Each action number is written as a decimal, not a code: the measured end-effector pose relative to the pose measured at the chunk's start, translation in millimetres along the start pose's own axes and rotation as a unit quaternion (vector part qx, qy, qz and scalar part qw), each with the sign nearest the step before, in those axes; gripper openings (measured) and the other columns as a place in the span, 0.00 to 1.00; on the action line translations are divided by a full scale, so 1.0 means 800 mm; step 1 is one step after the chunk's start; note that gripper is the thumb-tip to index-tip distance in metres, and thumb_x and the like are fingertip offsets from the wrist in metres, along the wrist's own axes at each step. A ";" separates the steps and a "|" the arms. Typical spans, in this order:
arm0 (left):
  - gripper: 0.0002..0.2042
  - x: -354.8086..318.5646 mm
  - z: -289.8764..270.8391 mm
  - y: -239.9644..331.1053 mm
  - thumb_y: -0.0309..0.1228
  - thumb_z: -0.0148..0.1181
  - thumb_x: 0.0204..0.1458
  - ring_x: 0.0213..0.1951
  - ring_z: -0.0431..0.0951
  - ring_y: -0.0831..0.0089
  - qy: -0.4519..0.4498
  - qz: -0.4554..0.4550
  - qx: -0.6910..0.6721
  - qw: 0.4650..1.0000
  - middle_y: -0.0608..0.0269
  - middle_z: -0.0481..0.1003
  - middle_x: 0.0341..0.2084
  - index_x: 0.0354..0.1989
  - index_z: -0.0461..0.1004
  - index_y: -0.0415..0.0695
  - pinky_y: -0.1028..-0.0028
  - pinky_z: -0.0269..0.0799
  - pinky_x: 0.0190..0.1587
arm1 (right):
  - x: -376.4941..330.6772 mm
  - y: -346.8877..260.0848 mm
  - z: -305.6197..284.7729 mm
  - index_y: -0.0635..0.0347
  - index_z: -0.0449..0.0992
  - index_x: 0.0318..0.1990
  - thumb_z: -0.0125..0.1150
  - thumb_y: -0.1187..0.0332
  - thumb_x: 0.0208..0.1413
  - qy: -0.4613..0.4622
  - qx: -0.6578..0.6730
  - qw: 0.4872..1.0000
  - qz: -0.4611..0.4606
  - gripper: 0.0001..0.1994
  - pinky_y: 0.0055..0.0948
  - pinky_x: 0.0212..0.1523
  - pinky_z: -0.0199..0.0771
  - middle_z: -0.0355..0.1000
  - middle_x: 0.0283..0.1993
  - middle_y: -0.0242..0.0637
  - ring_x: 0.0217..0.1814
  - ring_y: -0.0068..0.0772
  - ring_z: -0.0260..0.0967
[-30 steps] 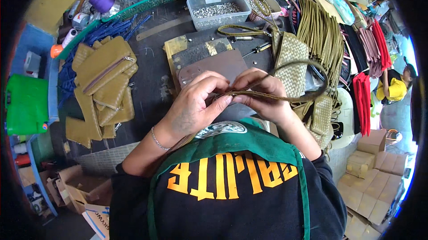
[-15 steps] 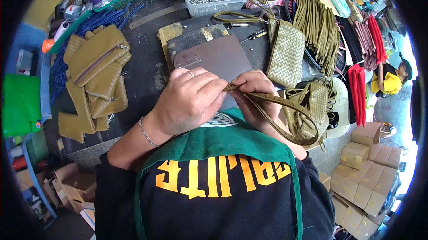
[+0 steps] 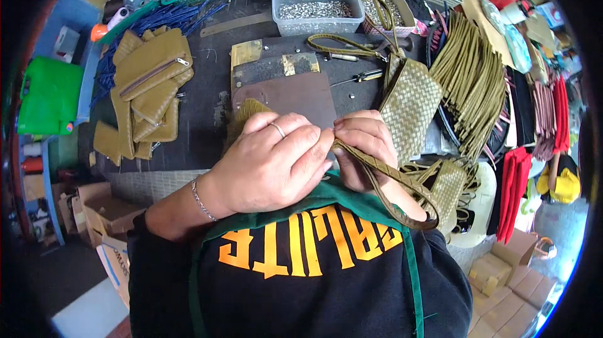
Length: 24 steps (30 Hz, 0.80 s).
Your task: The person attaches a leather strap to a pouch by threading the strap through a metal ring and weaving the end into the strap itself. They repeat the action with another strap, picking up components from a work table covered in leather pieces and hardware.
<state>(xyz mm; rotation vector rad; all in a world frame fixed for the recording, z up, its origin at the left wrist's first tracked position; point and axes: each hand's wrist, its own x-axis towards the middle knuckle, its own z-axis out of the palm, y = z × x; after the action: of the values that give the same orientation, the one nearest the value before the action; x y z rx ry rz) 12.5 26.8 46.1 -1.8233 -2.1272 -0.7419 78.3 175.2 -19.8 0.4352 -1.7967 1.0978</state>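
Note:
My left hand [image 3: 276, 159] is closed, fingers curled, its fingertips meeting those of the other hand over the front of the table. An olive woven piece [image 3: 249, 112] sticks out beyond its knuckles; most of it is hidden under the hand. My right hand [image 3: 364, 150] pinches a flat olive strap [image 3: 392, 175], which hangs as a loop to the right over my forearm. What lies between the touching fingertips is hidden. Just beyond both hands is a brown board [image 3: 289, 96] on the dark tabletop.
Olive pouches [image 3: 151, 65] are piled at left, near blue cords [image 3: 166, 19]. A clear tub of metal bits [image 3: 317, 10] stands at the back. A screwdriver [image 3: 367, 75], a woven pouch [image 3: 411, 96] and many olive straps [image 3: 468, 77] lie right. Cardboard boxes [image 3: 496, 272] stand lower right.
My left hand has turned and come a little nearer to me, and the olive woven piece now shows past it. The strap loop hangs lower and flatter. The whole view has shifted slightly.

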 end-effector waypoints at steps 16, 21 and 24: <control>0.11 0.018 0.016 -0.018 0.29 0.61 0.31 0.29 0.70 0.71 0.000 0.066 0.059 0.996 0.66 0.68 0.24 0.26 0.70 0.43 0.74 0.56 0.34 | 0.011 0.016 -0.049 0.63 0.72 0.35 0.67 0.73 0.33 -0.093 0.168 0.980 0.051 0.17 0.29 0.36 0.69 0.69 0.36 0.42 0.39 0.37 0.68; 0.10 0.007 0.012 -0.035 0.29 0.60 0.34 0.28 0.69 0.71 0.073 0.126 0.076 0.986 0.67 0.68 0.22 0.27 0.70 0.43 0.72 0.56 0.34 | 0.024 -0.005 -0.027 0.65 0.71 0.30 0.66 0.77 0.31 -0.082 0.057 0.994 -0.042 0.14 0.27 0.34 0.71 0.69 0.33 0.40 0.36 0.37 0.69; 0.08 -0.002 0.013 -0.042 0.28 0.59 0.36 0.26 0.69 0.71 0.119 0.120 0.056 0.984 0.67 0.68 0.22 0.27 0.70 0.42 0.72 0.56 0.33 | 0.029 -0.010 -0.016 0.65 0.71 0.28 0.65 0.78 0.30 -0.090 0.000 0.992 -0.085 0.13 0.28 0.33 0.71 0.69 0.32 0.39 0.35 0.36 0.68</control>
<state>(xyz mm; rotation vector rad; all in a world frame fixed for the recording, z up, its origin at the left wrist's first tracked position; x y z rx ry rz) -18.1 28.0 29.4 -1.7895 -1.7274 -0.7245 79.4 185.4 5.7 0.6938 -1.8769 0.9641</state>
